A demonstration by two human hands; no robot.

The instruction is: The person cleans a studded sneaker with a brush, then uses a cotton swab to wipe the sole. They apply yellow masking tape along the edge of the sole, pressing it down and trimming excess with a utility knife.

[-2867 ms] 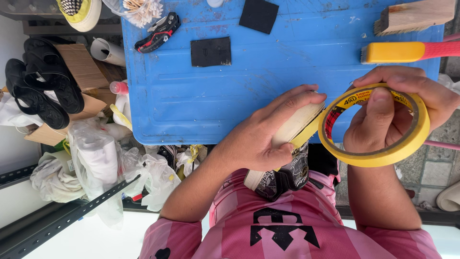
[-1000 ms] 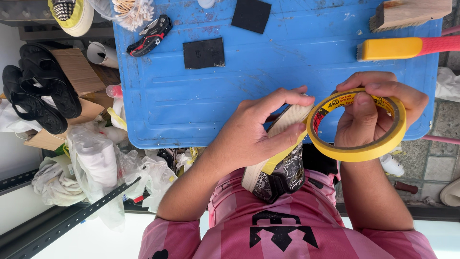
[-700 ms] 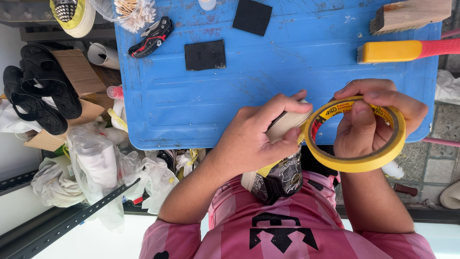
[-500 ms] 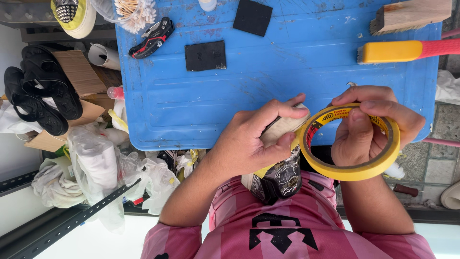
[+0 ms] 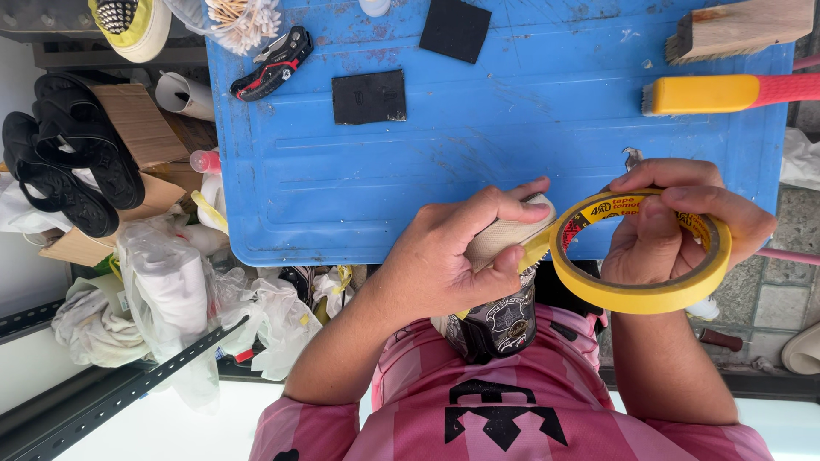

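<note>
Tape roll [image 5: 641,294], yellow, is clamped in the right hand [image 5: 675,226] just off the blue table's [image 5: 478,128] near edge. Beside the roll, the left hand [image 5: 444,265] grips a beige shoe [image 5: 504,239]. Bare tabletop lies open beyond the roll.

Both hands [image 5: 547,256] raised, fingers curled.

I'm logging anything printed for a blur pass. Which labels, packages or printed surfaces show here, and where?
Tape roll: in the right hand, yellow ring, inner core printed.
Pink shirt: bottom centre, black emblem.
Cardboard box: left of the blue table, brown, plain.
</note>
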